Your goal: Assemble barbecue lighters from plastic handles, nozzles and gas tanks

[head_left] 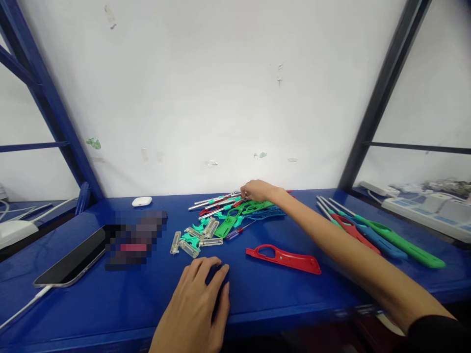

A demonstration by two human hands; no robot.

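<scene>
My left hand [196,304] lies on the blue table with its fingers apart, holding nothing. Farther back, my right hand [257,190] reaches into a pile of lighter parts, its fingers bent together at the pile's back edge; what they pinch is hidden. Green handle shells [227,223], blue handle shells [267,214] and metal lighter tubes [215,211] make up the pile. In front of it are clear fuel tanks [189,248], teal triggers [191,239] and a small screwdriver [235,233]. A red lighter handle shell [285,259] rests between my left hand and my right forearm.
Several long-nosed lighters [386,233] lie at the right, beyond my forearm. At the left are a phone [77,257] on a cable, a blurred-out packet [136,242] and a white earbud case [142,201]. A power strip [427,215] sits behind the right post.
</scene>
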